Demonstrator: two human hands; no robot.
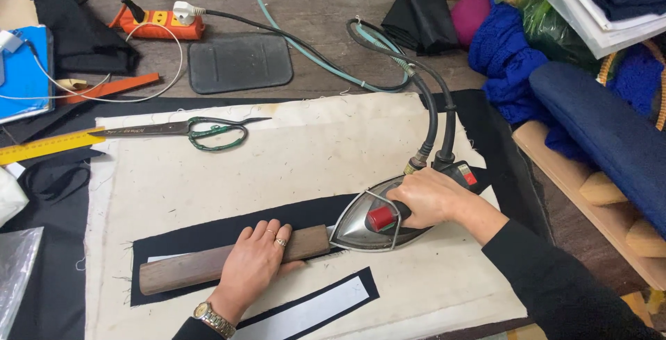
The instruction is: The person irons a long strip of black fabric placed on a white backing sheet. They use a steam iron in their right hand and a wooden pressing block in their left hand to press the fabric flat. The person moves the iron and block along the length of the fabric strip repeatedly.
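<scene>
iron (368, 222) handle under hand, foil bag (17, 270) cropped

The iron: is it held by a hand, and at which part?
Yes. The right hand grips the iron by its top handle. The left hand presses flat on the wooden block.

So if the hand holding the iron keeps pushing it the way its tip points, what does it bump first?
The right hand aims the iron leftward. Its tip already looks close to the end of the wooden block pressed under the left hand, so it would likely meet that block first.
</scene>
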